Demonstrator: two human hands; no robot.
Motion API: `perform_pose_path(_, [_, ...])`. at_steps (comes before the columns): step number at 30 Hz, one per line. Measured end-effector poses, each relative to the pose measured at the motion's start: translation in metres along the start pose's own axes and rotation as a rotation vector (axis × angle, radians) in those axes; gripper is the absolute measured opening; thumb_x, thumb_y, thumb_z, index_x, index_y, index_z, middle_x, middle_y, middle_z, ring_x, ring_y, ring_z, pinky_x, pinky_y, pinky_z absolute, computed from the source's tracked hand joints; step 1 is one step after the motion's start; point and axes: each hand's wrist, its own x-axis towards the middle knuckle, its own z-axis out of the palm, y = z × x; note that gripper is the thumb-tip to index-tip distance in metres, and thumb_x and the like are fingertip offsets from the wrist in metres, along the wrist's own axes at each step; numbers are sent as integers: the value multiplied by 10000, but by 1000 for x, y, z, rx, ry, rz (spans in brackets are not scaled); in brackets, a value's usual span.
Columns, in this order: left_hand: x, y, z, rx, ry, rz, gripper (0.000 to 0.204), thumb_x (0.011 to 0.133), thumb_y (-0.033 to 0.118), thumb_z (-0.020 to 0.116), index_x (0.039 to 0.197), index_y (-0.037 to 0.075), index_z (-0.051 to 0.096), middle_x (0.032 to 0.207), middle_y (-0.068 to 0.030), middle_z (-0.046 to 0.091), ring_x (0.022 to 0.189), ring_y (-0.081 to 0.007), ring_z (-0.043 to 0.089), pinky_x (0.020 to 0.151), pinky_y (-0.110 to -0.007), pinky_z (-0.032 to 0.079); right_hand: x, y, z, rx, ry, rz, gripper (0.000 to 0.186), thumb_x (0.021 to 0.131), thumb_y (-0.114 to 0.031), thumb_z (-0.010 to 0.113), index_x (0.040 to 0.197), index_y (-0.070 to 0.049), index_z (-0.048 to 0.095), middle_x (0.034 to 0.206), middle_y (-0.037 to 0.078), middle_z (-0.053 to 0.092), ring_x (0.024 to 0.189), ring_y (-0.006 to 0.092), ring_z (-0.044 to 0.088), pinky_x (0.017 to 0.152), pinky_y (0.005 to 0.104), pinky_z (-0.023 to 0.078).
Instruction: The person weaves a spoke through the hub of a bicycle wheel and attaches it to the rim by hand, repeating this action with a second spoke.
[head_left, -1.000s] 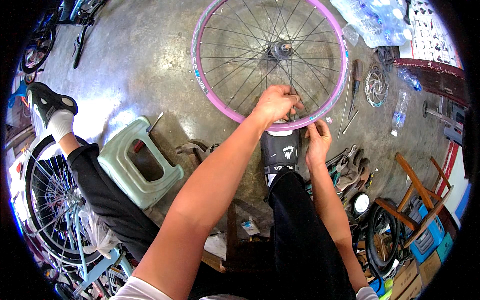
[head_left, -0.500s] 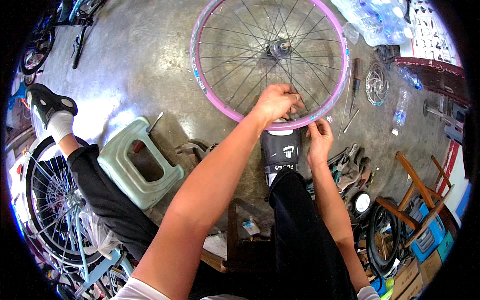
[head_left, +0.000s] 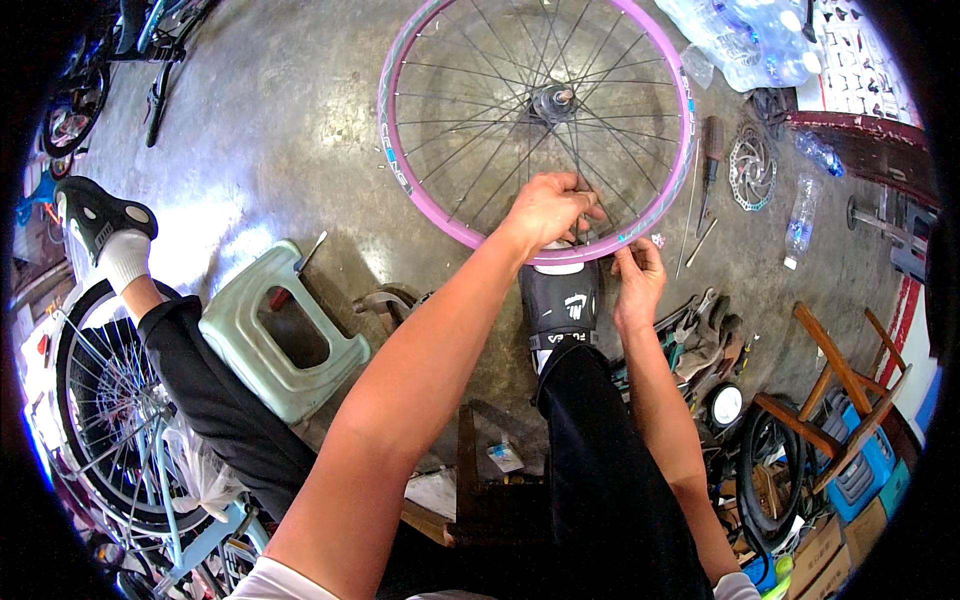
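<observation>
A pink bicycle wheel rim (head_left: 425, 205) with dark spokes leans in front of me, its lower edge by my shoe (head_left: 562, 305). The dark hub (head_left: 553, 103) sits at its centre. Inside the rim, my left hand (head_left: 550, 212) is closed, its fingertips pinching a spoke near the rim's lower edge. Just outside that edge, to the right, my right hand (head_left: 638, 285) is closed, thumb and fingertips together against the rim. Whatever is between those fingertips is too small to make out.
Right of the wheel lie a screwdriver (head_left: 711, 150), a brake disc (head_left: 751, 172) and a plastic bottle (head_left: 800, 222). Several hand tools (head_left: 690, 335) lie beside my right forearm. A pale green stool (head_left: 235, 335) stands at left, near a spoked bicycle wheel (head_left: 85, 400). A wooden frame (head_left: 830, 345) stands at right.
The pink wheel has shifted very slightly toward me and to the left. Both hands keep nearly the same place and grip.
</observation>
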Motion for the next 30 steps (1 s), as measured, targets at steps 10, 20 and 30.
perform_pose_path(10, [-2, 2, 0, 23, 4, -9, 238, 980, 190, 615, 1125, 18, 695, 1039, -52, 774, 810, -103, 631, 641, -270, 560, -5, -8, 10, -13, 12, -17, 146, 942, -55, 739, 1076, -36, 687, 860, -28, 622, 716, 57, 524, 620, 215, 406])
perform_pose_path(20, [0, 0, 0, 4, 1, -8, 240, 970, 180, 622, 1130, 14, 686, 1026, -53, 775, 822, -103, 634, 650, -269, 560, -2, -3, 2, -66, -11, 10, 149, 933, -44, 742, 1059, -32, 663, 885, -21, 640, 740, 68, 541, 647, 227, 427])
perform_pose_path(30, [-4, 5, 1, -12, -3, -12, 240, 965, 177, 628, 1123, 6, 686, 1025, -61, 775, 814, -97, 631, 653, -271, 561, -2, -6, 3, -89, 3, 6, 151, 922, -30, 749, 1045, -37, 661, 912, -26, 641, 801, 71, 562, 732, 227, 454])
